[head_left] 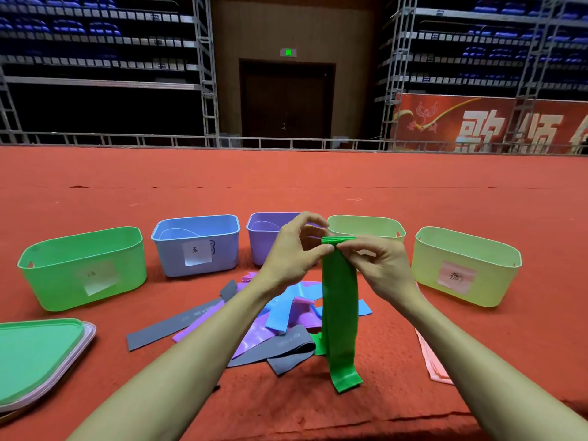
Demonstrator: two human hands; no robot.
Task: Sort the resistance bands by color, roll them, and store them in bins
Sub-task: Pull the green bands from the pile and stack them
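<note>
Head view: left hand (294, 249) and right hand (378, 265) pinch the limp green resistance band's (339, 300) folded top; soft, light, likely grippy.

Soft overhead light lit the red carpet (318, 173) evenly; seating tiers (95, 43) behind sat dim, frame edges visibly bowed.

Left hand (292, 249) and right hand (378, 265) pinch the green band (339, 300) above five bins.

green band (339, 297) | green bin (57, 281) | blue bin (168, 259) | purple bin (262, 249) | grey band (165, 329) | red carpet (286, 179)
</note>
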